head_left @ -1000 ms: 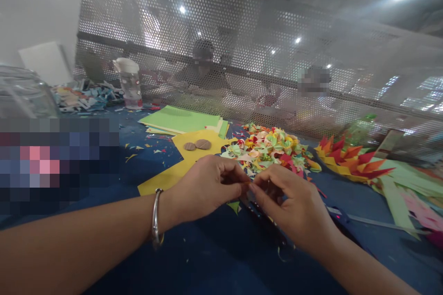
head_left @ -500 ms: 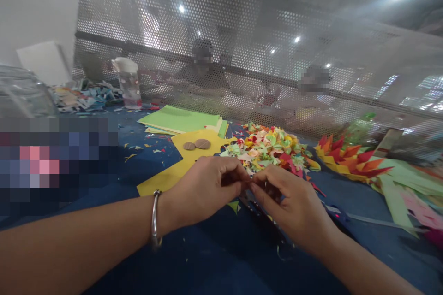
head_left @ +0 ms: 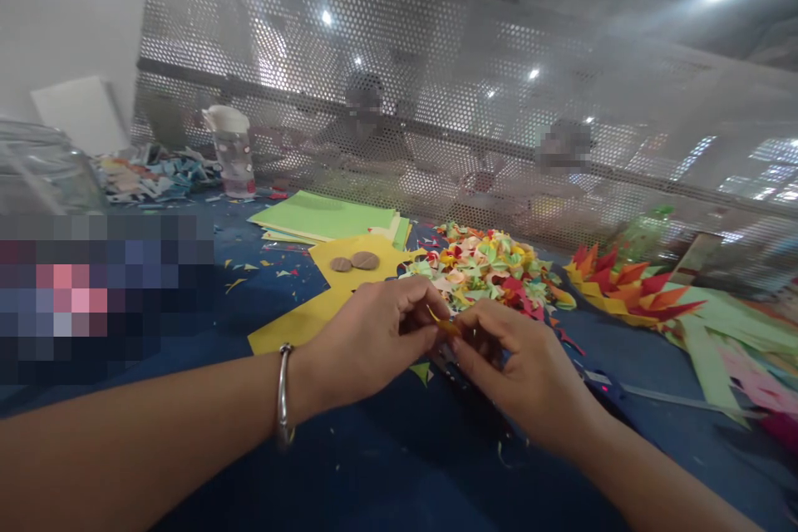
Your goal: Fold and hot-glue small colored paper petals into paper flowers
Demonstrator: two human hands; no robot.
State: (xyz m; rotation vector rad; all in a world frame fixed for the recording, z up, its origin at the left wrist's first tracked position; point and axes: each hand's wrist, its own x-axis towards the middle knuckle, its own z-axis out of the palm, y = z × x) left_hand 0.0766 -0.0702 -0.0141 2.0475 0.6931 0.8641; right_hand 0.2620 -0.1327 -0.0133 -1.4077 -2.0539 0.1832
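Observation:
A small yellow-orange piece of paper (head_left: 446, 326) is pinched between my two hands, its shape mostly hidden by the fingers. My left hand (head_left: 374, 341), with a silver bangle on the wrist, is closed on its left side. From the right, my right hand (head_left: 520, 357) grips it with thumb and forefinger. Just beyond lies a heap of small colourful paper pieces (head_left: 492, 266). Yellow paper sheets (head_left: 299, 322) lie behind my left hand, with two brown ovals (head_left: 365, 260) on one of them. Something dark and partly hidden lies under my right hand.
Green sheets (head_left: 330, 214) are stacked farther back. A white-lidded bottle (head_left: 230, 151) and a pile of paper scraps (head_left: 155, 173) stand at left. At right are a red, orange and yellow pointed-petal paper piece (head_left: 629, 287) and pale green strips (head_left: 711, 357). A perforated screen (head_left: 411, 33) rises behind.
The yellow-orange paper now shows between my fingertips, where little of it was visible before. Both hands stay in nearly the same place.

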